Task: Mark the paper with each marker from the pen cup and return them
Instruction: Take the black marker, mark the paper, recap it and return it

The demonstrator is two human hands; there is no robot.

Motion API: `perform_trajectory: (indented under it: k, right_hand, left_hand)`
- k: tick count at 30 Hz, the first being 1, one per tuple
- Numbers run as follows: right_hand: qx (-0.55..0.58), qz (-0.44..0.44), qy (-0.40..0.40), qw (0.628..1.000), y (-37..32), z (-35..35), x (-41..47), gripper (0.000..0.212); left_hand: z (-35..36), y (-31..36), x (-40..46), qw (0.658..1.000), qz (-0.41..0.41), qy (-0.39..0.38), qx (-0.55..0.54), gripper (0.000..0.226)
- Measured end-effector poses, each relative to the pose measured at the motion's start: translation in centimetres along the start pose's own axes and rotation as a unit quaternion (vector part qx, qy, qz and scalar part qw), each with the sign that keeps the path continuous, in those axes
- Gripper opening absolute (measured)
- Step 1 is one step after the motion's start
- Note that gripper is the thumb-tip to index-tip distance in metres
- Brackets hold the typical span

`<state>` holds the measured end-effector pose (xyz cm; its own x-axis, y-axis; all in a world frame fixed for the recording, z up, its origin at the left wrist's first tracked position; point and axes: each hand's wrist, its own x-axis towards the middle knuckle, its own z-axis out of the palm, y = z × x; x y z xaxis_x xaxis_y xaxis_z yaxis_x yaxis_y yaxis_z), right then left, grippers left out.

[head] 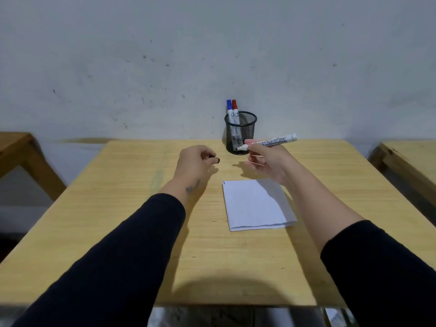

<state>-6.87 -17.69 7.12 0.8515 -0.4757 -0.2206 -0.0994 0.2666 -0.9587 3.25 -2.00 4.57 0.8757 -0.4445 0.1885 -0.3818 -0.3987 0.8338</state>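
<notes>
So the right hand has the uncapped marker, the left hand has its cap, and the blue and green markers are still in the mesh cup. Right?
Nearly. The head view shows the markers in the mesh cup are blue and red, not green. The right hand holds the uncapped marker; the left hand pinches a small dark cap.

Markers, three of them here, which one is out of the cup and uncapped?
The white-barrelled marker in the right hand; the blue-capped and red-capped ones stand capped in the cup.

Bare room: scuffed wall (165, 55), plain wooden tables (118, 208).
</notes>
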Motion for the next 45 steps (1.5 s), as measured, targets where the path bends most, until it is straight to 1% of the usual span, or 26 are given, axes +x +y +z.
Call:
perform_trajectory:
  k: [3,5,7,10,12,16,19,21,23,27,33,35,37,38,39,40,41,42,43,44,45]
  right_hand:
    - [0.043,-0.051,-0.004,0.998,-0.9,0.3,-0.1,0.023]
    - [0.094,-0.077,0.009,0.993,-2.0,0.8,-0.3,0.021]
    - [0.128,-0.091,0.006,0.987,-2.8,1.1,-0.4,0.013]
    - [0.125,-0.113,-0.014,0.986,-3.3,1.4,-1.0,0.009]
    - [0.127,-0.126,-0.014,0.984,-3.4,1.5,-1.3,0.009]
    - [0.123,-0.132,-0.021,0.983,-3.4,1.2,-1.8,0.025]
    - [0.086,-0.141,-0.035,0.986,-3.3,1.0,-2.3,0.02]
    - [0.079,-0.149,-0.044,0.985,-3.3,0.8,-2.5,0.02]
    - [0.085,-0.15,-0.053,0.984,-3.1,0.6,-2.6,0.021]
    - [0.098,-0.153,-0.06,0.981,-2.6,1.0,-2.9,0.016]
    - [0.108,-0.142,-0.053,0.983,-2.0,1.5,-2.8,0.018]
    - [0.109,-0.13,-0.053,0.984,-1.8,1.5,-2.5,0.024]
    - [0.113,-0.124,-0.036,0.985,-2.0,1.3,-2.0,0.044]
    - [0.115,-0.122,-0.012,0.986,-2.2,1.0,-1.7,0.056]
    - [0.098,-0.122,0.022,0.987,-2.4,0.6,-1.4,0.068]
    - [0.048,-0.132,0.063,0.988,-2.8,0.2,-1.3,0.077]
    - [-0.036,-0.152,0.101,0.983,-3.2,-0.1,-1.3,0.082]
    - [-0.134,-0.181,0.126,0.966,-3.6,-0.3,-1.3,0.081]
    - [-0.235,-0.218,0.136,0.937,-3.9,-0.2,-1.4,0.073]
    - [-0.329,-0.256,0.137,0.898,-4.3,0.1,-1.3,0.061]
    - [-0.4,-0.285,0.132,0.861,-4.6,0.5,-1.3,0.047]
  left_hand:
    - [-0.4,1.8,0.4,0.987,-0.034,0.031,-0.155,0.015]
    - [-0.7,2.9,0.5,0.974,-0.038,0.029,-0.22,0.02]
    - [-0.8,3.7,0.5,0.968,-0.025,0.024,-0.25,0.023]
    - [-1.2,4.6,0.1,0.963,0.0,0.017,-0.269,0.02]
    - [-1.4,4.8,-0.1,0.961,0.01,0.009,-0.278,0.017]
    - [-1.7,5.2,-0.7,0.961,0.027,-0.012,-0.274,0.017]
    - [-1.8,5.3,-0.8,0.964,0.033,-0.035,-0.263,0.015]
    - [-1.7,5.4,-0.8,0.965,0.035,-0.042,-0.257,0.013]
    - [-1.7,5.5,-0.9,0.967,0.038,-0.041,-0.25,0.013]
    - [-1.2,5.7,-1.0,0.969,0.042,-0.019,-0.241,0.011]
    - [-0.3,5.0,-1.1,0.968,0.018,-0.001,-0.251,0.012]
    - [-0.4,4.9,-1.0,0.971,0.018,0.004,-0.239,0.01]
    - [-0.9,4.9,-0.6,0.973,0.016,0.021,-0.229,0.011]
    - [-1.3,5.0,-0.3,0.974,0.013,0.031,-0.224,0.011]
    - [-1.7,5.0,0.0,0.976,0.011,0.041,-0.214,0.011]
    - [-2.1,5.1,0.3,0.979,0.011,0.047,-0.199,0.01]
    - [-2.3,5.2,0.6,0.982,0.016,0.051,-0.18,0.011]
    - [-2.5,5.3,0.8,0.985,0.023,0.053,-0.161,0.012]
    - [-2.4,5.6,1.0,0.988,0.03,0.052,-0.143,0.012]
    - [-2.3,6.0,1.1,0.99,0.037,0.046,-0.128,0.011]
    - [-2.0,6.4,1.2,0.991,0.044,0.038,-0.117,0.01]
